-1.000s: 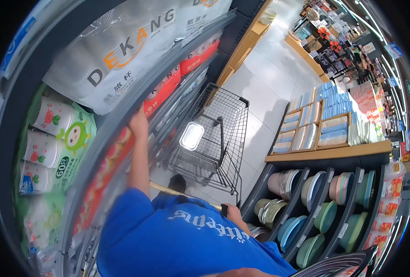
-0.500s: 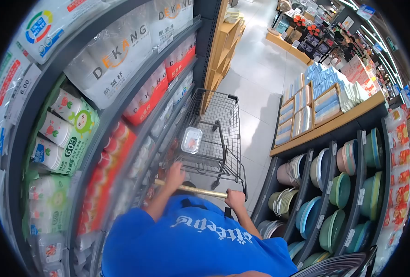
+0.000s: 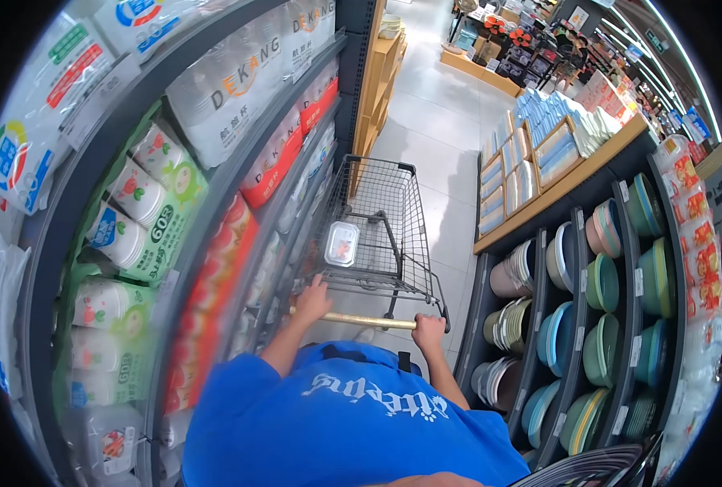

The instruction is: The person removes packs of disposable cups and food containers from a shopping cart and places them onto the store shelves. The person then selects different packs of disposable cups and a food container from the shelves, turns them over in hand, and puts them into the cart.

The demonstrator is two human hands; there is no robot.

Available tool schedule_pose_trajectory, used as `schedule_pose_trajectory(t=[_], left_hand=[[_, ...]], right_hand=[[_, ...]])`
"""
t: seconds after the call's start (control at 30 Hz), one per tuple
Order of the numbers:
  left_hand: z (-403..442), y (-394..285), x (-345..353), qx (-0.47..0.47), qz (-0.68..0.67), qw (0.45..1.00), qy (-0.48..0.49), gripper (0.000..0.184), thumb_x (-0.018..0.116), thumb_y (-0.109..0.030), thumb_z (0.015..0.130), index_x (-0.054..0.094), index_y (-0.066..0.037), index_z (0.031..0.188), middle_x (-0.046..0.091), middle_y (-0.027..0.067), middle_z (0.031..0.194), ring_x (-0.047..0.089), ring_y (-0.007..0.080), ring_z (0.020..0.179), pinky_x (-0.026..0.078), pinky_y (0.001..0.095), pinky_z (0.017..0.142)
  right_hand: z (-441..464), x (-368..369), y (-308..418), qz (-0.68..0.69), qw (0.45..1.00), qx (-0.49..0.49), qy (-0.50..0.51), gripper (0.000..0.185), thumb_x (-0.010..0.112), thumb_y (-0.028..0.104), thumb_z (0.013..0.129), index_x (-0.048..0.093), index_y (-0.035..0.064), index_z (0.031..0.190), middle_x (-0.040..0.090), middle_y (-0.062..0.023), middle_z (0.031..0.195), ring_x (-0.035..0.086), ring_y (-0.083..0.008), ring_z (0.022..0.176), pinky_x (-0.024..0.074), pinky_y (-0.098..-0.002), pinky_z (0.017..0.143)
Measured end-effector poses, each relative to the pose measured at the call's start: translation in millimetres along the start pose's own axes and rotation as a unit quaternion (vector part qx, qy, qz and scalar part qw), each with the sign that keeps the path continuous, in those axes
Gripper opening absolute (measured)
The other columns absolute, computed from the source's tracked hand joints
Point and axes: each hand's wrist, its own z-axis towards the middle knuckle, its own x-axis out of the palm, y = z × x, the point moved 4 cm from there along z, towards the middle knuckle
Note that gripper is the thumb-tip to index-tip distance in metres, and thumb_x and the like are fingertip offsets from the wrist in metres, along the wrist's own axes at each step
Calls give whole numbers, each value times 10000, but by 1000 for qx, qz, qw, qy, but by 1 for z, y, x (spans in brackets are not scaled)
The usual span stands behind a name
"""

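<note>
Store aisle with pale floor tiles between two banks of shelving. At far left, white packs with red and blue markings, then green bags of cups standing behind the curved dark edge of the shelf. Next, clear DEKANG packs toward the upper corner of the same shelving, red-banded DEKANG packs one level below, and orange-red packs blurred near the shelf edge. Has left hand near the left end of the gold cart handle, one digit pointing forward; cannot tell how far the other fingers curl or how firmly against the bar. Ahead, a clear-lidded container with reddish contents, lying flat inside the wire cart, toward its near left corner. Beyond the cart's far left corner, a wooden shelf unit. Wears a blue shirt with white lettering. Clasps the handle's right end with right hand, fingers wrapped around. To the right, folded blue and white towels above a wooden ledge; below its front edge, slanted rows of nested bowls between dark dividers. At far right, hanging red-and-white packets beside the shelving's outer edge.
</note>
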Motion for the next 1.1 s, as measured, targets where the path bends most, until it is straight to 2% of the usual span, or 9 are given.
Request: schedule_pose_trajectory(t=[0.07, 0.2, 0.23, 0.47, 0.6, 0.7, 0.83, 0.93, 1.1], left_hand=[[-8, 9, -1, 21, -1, 999, 34, 480, 670, -208, 843, 588, -41, 1285, 359, 160, 1563, 597, 419, 1174, 511, 524, 978], [-29, 27, 6, 40, 7, 997, 61, 478, 659, -216, 859, 574, -42, 1297, 359, 154, 1567, 595, 419, 1179, 509, 528, 980], [-38, 31, 6, 39, 2, 998, 55, 471, 669, -219, 861, 577, -42, 1288, 362, 152, 1565, 592, 420, 1182, 507, 528, 981], [-94, 60, -8, 46, -22, 996, 77, 460, 695, -241, 859, 601, -26, 1255, 334, 128, 1598, 583, 421, 1198, 499, 515, 1001], [-112, 96, 19, -23, -57, 997, 57, 595, 710, -312, 865, 529, -32, 1358, 343, 200, 1570, 562, 434, 1245, 478, 515, 1034], [-136, 106, 31, -40, -43, 997, 46, 656, 691, -347, 881, 482, -14, 1406, 429, 211, 1466, 540, 414, 1267, 455, 513, 1045], [-181, 107, 40, -54, 10, 996, 69, 594, 671, -360, 891, 516, -25, 1357, 484, 199, 1394, 543, 409, 1263, 459, 515, 1039], [-215, 111, 44, -64, 14, 995, 70, 577, 671, -359, 883, 539, -15, 1327, 467, 204, 1424, 526, 419, 1293, 453, 507, 1062], [-271, 114, 52, -70, 29, 997, 4, 433, 651, -286, 892, 606, -26, 1236, 559, 195, 1304, 578, 401, 1201, 483, 520, 996]], right_hand=[[-21, 5, 9, 14, 997, 16, -72, 100, 662, 93, 726, 722, 118, 803, 698, -78, 796, 633, -284, 812, 402, -451, 781], [-56, 4, 34, 20, 992, 54, -114, 136, 662, 62, 718, 736, 109, 822, 672, -90, 842, 596, -301, 888, 391, -455, 876], [-64, 5, 39, 11, 994, 76, -82, 151, 670, 54, 703, 727, 122, 825, 669, -81, 877, 586, -300, 924, 383, -458, 934], [-131, 1, 88, -2, 993, 86, -76, 145, 631, 68, 741, 738, 93, 837, 666, -106, 872, 586, -328, 905, 381, -483, 916], [-170, 12, 99, -13, 992, 94, -81, 138, 633, 90, 728, 744, 85, 809, 673, -120, 857, 592, -341, 888, 382, -502, 910], [-201, 14, 102, -12, 994, 94, -62, 137, 636, 101, 720, 747, 76, 797, 676, -127, 844, 597, -347, 878, 382, -507, 901], [-243, 18, 111, -7, 995, 89, -43, 138, 636, 106, 719, 745, 61, 791, 678, -134, 839, 602, -351, 872, 383, -506, 888], [-278, 20, 120, 4, 996, 82, -29, 137, 648, 124, 726, 742, 58, 801, 680, -139, 839, 606, -351, 865, 386, -512, 883], [-331, 18, 128, 26, 999, 42, 0, 146, 668, 157, 750, 716, 65, 852, 686, -138, 853, 630, -352, 880, 395, -521, 867]])
